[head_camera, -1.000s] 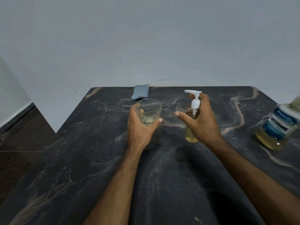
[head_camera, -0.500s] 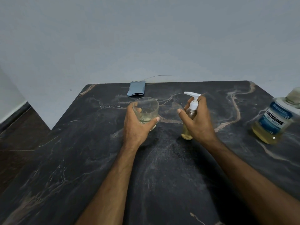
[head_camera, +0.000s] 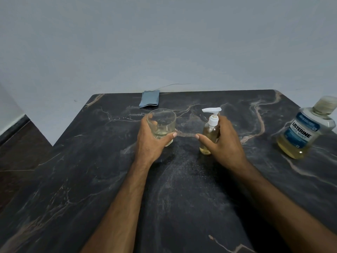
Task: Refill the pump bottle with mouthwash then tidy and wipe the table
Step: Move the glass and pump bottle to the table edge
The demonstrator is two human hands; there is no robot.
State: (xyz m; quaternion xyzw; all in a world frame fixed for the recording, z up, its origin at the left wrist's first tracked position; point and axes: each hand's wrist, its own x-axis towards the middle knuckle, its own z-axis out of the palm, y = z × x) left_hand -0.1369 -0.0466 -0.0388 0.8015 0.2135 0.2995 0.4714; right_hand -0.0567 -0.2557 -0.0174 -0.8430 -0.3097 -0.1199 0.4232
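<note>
Two hands have come down since a second ago: the left hand (head_camera: 152, 141) and the right hand (head_camera: 225, 141) both sit lower against the dark marble table (head_camera: 182, 198), and the pump bottle (head_camera: 209, 136) that was held a little higher now appears to stand with its base on the tabletop, though whether it fully rests there cannot be told. The glass (head_camera: 162, 126) has stayed in the left hand's grasp, thumb on the near wall and fingers curled round the far side, a shallow pool of pale liquid at its bottom. Fingers of the right hand wrap the back of the pump bottle while the thumb reaches across its front, so the bottle stands upright within that clasp, its white pump head rising above the knuckles with the spout pointing left. Bottle and glass stand apart, near the middle of the table. Clear plastic shows amber liquid filling most of the slim, round pump bottle. Well to the right, the mouthwash bottle (head_camera: 306, 130) stands uncapped, broad and squarish, blue label, yellow liquid low inside. At the far edge lies a folded blue-grey cloth (head_camera: 149, 98). Pale veins cross the glossy stone.
</note>
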